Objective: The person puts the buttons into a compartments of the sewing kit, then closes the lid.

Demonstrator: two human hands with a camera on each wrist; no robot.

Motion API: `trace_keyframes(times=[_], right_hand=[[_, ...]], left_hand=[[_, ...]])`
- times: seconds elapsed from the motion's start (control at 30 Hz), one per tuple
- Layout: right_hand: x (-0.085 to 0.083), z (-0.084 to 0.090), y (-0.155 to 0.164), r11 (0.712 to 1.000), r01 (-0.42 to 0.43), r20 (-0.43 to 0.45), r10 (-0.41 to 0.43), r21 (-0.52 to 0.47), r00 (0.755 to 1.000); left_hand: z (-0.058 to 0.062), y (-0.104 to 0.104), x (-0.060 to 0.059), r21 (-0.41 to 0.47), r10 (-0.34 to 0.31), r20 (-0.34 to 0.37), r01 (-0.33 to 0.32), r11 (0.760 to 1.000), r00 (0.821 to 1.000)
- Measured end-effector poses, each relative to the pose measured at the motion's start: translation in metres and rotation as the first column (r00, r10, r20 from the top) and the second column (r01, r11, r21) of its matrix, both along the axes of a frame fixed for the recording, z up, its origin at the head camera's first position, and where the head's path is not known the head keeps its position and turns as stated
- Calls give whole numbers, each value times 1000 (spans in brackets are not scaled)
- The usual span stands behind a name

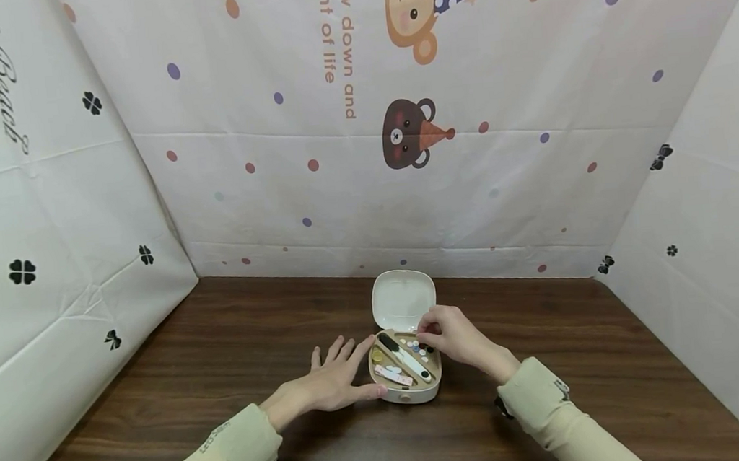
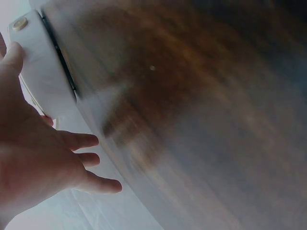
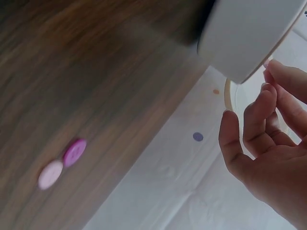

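Observation:
An open sewing box (image 1: 411,395) sits on the table with its white lid (image 1: 404,296) tipped back. Inside lie a black-and-white pen-shaped tool (image 1: 409,361) across the middle, a pink-and-white strip (image 1: 392,375), a yellow round piece (image 1: 376,355) and several small buttons (image 1: 423,351). My left hand (image 1: 332,382) has its fingers spread, with thumb and index finger touching the box's left side. Above the button compartment, my right hand (image 1: 451,332) pinches a small pinkish button (image 3: 266,63), mostly hidden by the fingertips.
A magenta button (image 3: 75,152) and a pale pink button (image 3: 51,174) lie side by side on the dark wooden table (image 1: 273,325), seen in the right wrist view. White printed cloth (image 1: 316,213) hangs behind the table and along both sides.

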State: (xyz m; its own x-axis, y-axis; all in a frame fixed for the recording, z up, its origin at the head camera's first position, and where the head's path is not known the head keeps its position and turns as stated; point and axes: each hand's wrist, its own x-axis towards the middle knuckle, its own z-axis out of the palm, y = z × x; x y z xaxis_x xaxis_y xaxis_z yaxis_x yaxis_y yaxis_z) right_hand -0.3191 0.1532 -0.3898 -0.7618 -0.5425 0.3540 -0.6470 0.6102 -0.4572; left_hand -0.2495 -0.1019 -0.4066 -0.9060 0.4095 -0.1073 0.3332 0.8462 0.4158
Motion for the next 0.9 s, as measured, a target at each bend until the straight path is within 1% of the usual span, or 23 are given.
trace_keyframes(times=[0.13,0.27,0.4,0.67,0.9], right_hand=[[-1,-1,-5,1000,11,-11,-11,21,1000],[-1,-1,-9,999,25,11,-26,39,1000],[-2,0,-12,998,35,13,-35,57,999],[-1,2,-14,993,67,-26,-65,93,998],[6,6,0,995,68,-69,-63,71,996]], left_hand=[[0,0,0,-1,-1,0,1,1000,1000],[-1,0,-1,0,-4,2,4,1000,1000],[-1,0,-2,0,-7,1,7,1000,1000],[0,0,-1,3,-6,0,6,1000,1000],[-2,-2,-1,7,-2,-3,2,1000,1000]])
